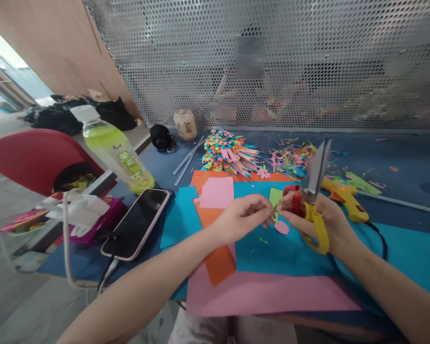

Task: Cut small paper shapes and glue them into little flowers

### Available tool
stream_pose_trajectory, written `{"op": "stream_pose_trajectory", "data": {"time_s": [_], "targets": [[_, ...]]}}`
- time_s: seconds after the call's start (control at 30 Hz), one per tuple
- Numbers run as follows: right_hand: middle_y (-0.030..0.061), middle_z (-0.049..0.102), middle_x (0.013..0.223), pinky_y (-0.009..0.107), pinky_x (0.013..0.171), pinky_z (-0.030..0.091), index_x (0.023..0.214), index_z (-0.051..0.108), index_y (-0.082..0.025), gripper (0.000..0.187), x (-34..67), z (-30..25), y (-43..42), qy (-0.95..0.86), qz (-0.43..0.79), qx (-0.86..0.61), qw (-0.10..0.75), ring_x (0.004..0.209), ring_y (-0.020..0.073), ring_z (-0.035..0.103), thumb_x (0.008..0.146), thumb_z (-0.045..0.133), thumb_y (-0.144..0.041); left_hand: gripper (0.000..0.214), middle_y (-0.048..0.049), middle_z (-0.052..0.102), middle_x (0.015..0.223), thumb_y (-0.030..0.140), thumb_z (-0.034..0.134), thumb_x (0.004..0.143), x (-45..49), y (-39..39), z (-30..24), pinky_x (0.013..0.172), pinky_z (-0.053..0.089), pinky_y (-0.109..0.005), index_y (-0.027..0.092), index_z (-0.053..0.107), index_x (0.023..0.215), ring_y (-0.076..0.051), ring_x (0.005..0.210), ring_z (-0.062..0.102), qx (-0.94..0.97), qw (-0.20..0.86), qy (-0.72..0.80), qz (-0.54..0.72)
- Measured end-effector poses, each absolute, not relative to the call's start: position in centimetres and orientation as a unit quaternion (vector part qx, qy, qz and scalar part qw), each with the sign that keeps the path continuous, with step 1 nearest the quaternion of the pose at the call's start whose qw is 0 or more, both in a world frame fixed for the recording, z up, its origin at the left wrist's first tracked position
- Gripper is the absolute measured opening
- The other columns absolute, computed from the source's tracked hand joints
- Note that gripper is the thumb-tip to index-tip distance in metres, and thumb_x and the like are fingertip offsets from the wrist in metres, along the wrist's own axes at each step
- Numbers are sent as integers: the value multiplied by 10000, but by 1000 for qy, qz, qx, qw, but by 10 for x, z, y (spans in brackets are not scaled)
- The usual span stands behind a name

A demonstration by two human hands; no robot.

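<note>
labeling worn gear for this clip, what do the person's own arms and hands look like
The left hand and right hand are ungloved. The left forearm and right forearm are bare: no sleeve, watch or bracelet shows. Whether rings are worn is unclear.

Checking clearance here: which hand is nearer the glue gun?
Right. The right hand, holding scissors, is just left of the glue gun; the left hand is farther left, beyond the right hand.

Fingertips nearly together, the left hand (249, 215) and right hand (326, 220) pinch a green paper scrap (275, 216) above blue paper (258, 255); scissors (314, 179) point upward in the right, near a yellow glue gun (351, 204).
</note>
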State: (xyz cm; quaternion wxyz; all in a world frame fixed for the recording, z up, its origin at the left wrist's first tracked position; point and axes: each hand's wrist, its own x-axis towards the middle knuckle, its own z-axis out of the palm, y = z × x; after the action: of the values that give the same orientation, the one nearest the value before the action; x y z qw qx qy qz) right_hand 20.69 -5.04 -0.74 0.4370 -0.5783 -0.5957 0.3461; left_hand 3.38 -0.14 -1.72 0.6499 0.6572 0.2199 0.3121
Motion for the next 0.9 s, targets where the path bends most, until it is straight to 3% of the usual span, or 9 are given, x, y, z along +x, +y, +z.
{"op": "stream_pose_trajectory", "data": {"time_s": [0.27, 0.43, 0.63, 0.9], "targets": [[10, 598, 812, 317, 651, 520, 769, 489, -250, 284, 205, -13, -44, -521, 402, -550, 514, 673, 154, 602, 580, 682, -340, 243, -20, 596, 714, 395, 542, 812, 35, -2, -14, 516, 412, -189, 158, 505, 773, -87, 618, 573, 637, 663, 224, 323], [-1, 606, 783, 284, 562, 500, 803, 512, -246, 275, 207, -12, -48, -561, 383, -547, 489, 600, 138, 580, 608, 690, -321, 269, -22, 598, 710, 417, 560, 792, 34, -3, -12, 528, 414, -201, 151, 524, 772, -95, 628, 572, 645, 663, 222, 310], [-12, 611, 801, 303, 609, 503, 817, 524, -289, 299, 208, -13, -48, -555, 401, -542, 487, 647, 170, 605, 591, 715, -241, 289, -31, 594, 703, 427, 549, 797, 34, -3, -14, 515, 406, -199, 142, 516, 763, -101, 638, 574, 651, 658, 221, 307], [6, 597, 812, 319, 659, 516, 811, 511, -270, 280, 208, -14, -48, -540, 425, -540, 485, 688, 177, 608, 609, 699, -320, 257, -32, 587, 725, 399, 519, 824, 35, -2, -17, 550, 436, -207, 146, 510, 783, -100, 648, 571, 665, 649, 218, 299]]}}
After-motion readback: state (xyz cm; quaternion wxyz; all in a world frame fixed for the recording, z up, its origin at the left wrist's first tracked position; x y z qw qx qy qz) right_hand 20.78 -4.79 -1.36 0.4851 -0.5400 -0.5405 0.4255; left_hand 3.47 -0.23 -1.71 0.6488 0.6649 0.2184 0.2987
